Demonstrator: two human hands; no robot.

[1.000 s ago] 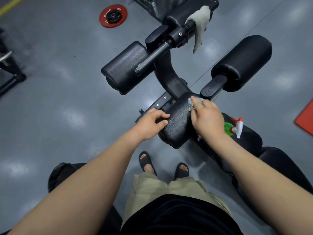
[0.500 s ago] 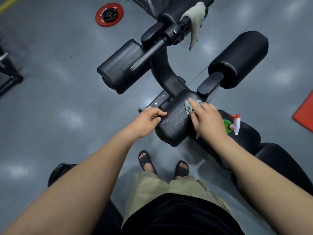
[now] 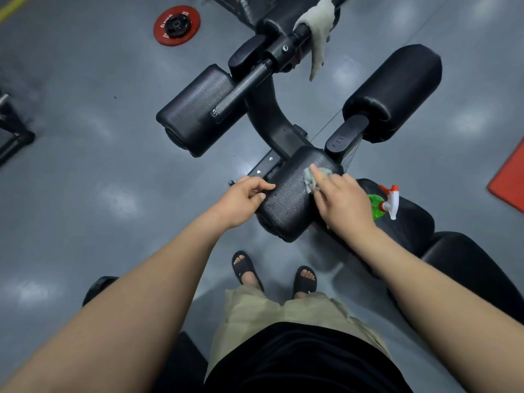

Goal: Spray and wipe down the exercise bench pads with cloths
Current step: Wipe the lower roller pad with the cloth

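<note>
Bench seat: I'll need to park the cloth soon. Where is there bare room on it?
Bare seat shows right of the spray bottle, up to the back pad. The near roller is crowded: the left hand grips its side, the right hand presses the cloth on top.

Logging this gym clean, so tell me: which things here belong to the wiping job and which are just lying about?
Job: near pad, gripped by left hand; grey cloth under right hand; spray bottle on the seat; white cloth on the bar; far left pad; far right pad.
Lying about: red weight plate; red mat; black frame at left.
</note>
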